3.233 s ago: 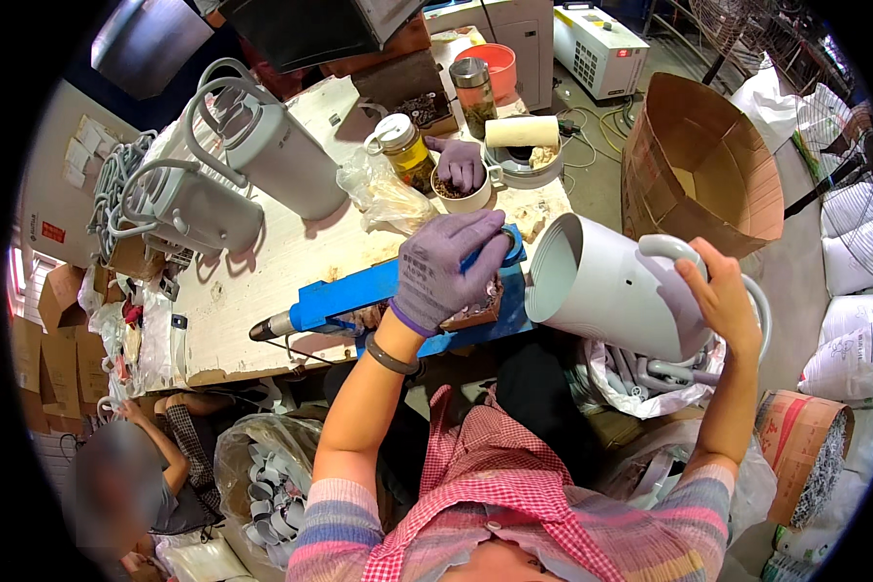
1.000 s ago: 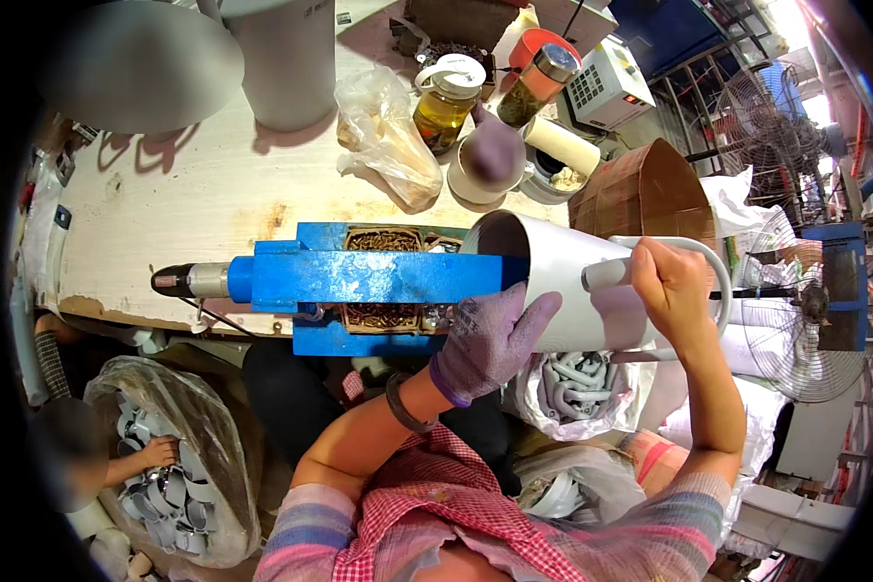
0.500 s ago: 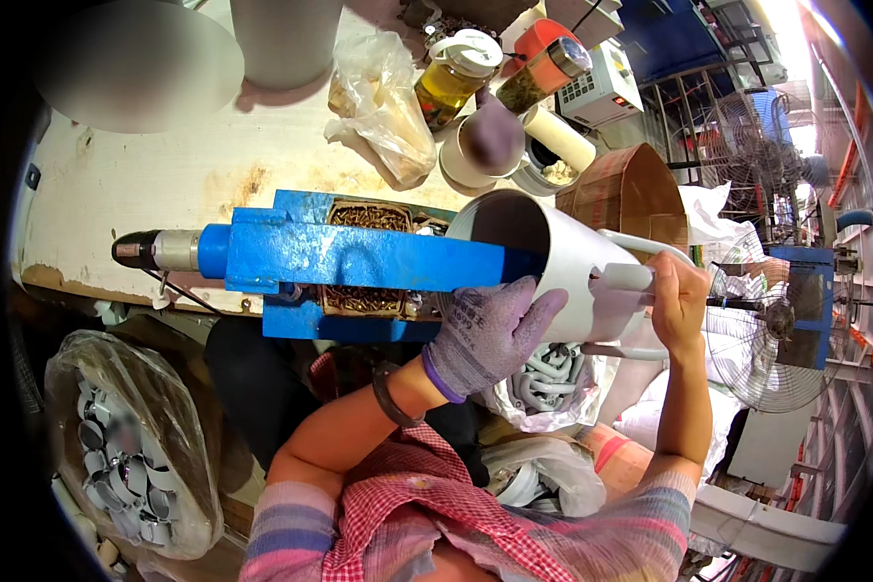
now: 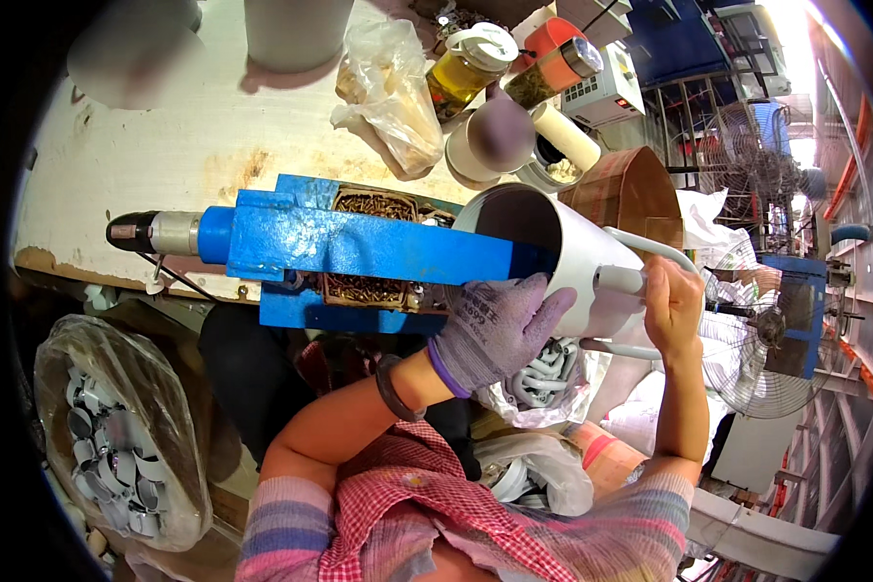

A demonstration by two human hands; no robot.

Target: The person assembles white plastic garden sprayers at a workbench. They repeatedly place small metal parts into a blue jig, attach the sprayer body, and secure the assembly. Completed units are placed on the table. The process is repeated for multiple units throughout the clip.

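Note:
A white bucket-like cylinder (image 4: 592, 262) lies on its side, its open mouth over the end of a blue machine arm (image 4: 378, 242). My left hand (image 4: 495, 330), in a grey-purple glove, grips the near side of the cylinder's rim, thumb on the outer wall; some fingertips are hidden. At the cylinder's far right end my bare right hand (image 4: 671, 303) is closed round a grey curved handle (image 4: 623, 279), whose flat end rests against the wall. Another grey bar (image 4: 621, 349) shows below it. Boxes of small brass rivets (image 4: 369, 289) sit along the blue machine.
Behind the machine stand a plastic bag (image 4: 393, 97), a jug of yellow liquid (image 4: 470, 68), a cup (image 4: 485, 145) and a cardboard drum (image 4: 626, 194). Bags of grey handles (image 4: 543, 373) and of bent metal pieces (image 4: 116, 456) lie below. A fan (image 4: 771, 339) stands at right.
The view has shifted slightly. Both hands keep their hold on the cylinder and the handle; the cylinder stays over the blue arm.

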